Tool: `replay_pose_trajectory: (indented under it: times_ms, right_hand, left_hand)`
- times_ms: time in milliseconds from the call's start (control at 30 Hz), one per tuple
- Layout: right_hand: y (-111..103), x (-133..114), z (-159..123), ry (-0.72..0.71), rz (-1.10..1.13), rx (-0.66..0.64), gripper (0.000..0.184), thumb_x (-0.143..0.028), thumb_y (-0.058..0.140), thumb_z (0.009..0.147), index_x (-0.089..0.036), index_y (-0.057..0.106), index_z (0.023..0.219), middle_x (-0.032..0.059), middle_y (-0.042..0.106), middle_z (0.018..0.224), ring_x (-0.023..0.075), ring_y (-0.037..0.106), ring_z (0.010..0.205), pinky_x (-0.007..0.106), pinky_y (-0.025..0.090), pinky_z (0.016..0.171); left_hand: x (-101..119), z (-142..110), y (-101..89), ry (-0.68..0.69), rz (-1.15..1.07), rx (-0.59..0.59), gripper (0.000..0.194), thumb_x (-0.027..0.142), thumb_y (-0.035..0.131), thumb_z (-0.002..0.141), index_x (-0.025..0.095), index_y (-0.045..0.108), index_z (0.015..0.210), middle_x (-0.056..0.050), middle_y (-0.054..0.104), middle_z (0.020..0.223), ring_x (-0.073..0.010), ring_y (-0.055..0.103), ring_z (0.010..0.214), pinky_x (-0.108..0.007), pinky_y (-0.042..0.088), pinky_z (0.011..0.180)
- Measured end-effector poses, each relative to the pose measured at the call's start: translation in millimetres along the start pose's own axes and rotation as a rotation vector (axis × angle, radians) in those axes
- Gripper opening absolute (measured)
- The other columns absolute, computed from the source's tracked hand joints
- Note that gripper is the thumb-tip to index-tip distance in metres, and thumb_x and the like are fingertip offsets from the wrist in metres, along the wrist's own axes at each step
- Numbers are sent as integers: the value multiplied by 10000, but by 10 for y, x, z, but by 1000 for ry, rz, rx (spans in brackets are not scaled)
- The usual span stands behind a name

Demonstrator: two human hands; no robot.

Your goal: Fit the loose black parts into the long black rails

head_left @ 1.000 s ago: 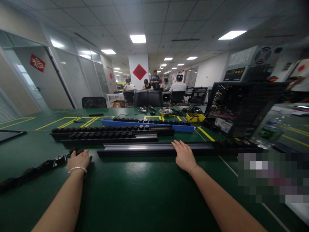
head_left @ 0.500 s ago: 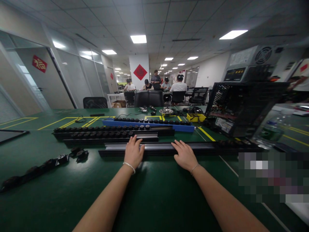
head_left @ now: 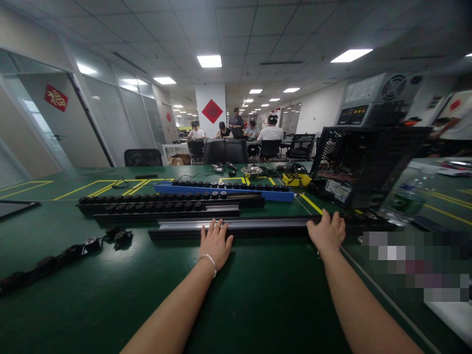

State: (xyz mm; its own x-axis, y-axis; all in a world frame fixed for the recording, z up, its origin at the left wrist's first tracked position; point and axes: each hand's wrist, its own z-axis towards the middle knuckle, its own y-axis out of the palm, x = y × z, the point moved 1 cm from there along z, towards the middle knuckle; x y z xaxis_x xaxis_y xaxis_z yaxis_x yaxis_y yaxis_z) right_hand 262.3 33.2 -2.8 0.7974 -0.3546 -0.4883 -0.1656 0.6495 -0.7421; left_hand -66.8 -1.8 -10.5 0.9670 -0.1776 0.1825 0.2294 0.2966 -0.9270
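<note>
A long black channel rail (head_left: 271, 225) with a shiny inner face lies crosswise in front of me. My left hand (head_left: 216, 245) rests its spread fingers on the rail's near edge, left of its middle. Towards the right end, my right hand (head_left: 329, 232) lies over the rail, thumb apart and fingers spread. Small dark parts (head_left: 363, 218) sit along the rail just right of that hand; what its fingertips touch is hard to make out. Behind it are a shorter black rail (head_left: 221, 213) and a longer one, both carrying rows of round black parts (head_left: 158, 206).
A blue rail (head_left: 276, 195) lies farther back, with a metal bowl (head_left: 251, 170) and yellow tray (head_left: 297, 179) beyond. An open computer case (head_left: 383, 162) and plastic bottle (head_left: 409, 199) stand at right. Loose black parts (head_left: 70, 254) lie at left. People sit at far tables.
My right hand has moved right along the rail towards the dark parts at its end. My left hand has shifted slightly right along the rail. The view has turned a little.
</note>
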Motion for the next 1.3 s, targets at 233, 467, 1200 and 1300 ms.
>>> replay_pose_trajectory:
  times_ms: [233, 467, 1200, 1300]
  right_hand:
    - [16, 43, 39, 45, 51, 43, 645, -388, 470, 776, -109, 397, 1353, 233, 282, 1443, 393, 279, 1307, 537, 283, 1013]
    - [16, 35, 48, 19, 30, 84, 589, -343, 488, 750, -122, 465, 1295, 205, 416, 1327, 368, 403, 1208, 508, 343, 959]
    - [-9, -98, -5, -70, 12, 37, 459, -299, 423, 782, -143, 571, 1187, 147, 588, 1116, 287, 542, 1015, 454, 371, 903]
    - [-3, -112, -8, -68, 32, 47, 458, -302, 427, 772, -136, 565, 1177, 142, 615, 1073, 280, 551, 1004, 450, 365, 908]
  left_hand:
    - [-46, 30, 36, 58, 20, 34, 450, 388, 360, 887, 256, 472, 1302, -64, 473, 1396, -249, 326, 1339, -513, 172, 1120]
    - [-49, 59, 57, 48, 29, 20, 458, 375, 394, 869, 265, 463, 1309, -58, 434, 1429, -256, 303, 1351, -525, 167, 1116]
    - [-35, 59, 42, 64, 50, 48, 436, 332, 431, 858, 263, 472, 1286, -50, 488, 1382, -242, 361, 1308, -506, 204, 1100]
    - [-34, 57, 45, 64, 54, 58, 429, 322, 434, 857, 260, 478, 1279, -48, 494, 1376, -238, 368, 1301, -504, 212, 1096]
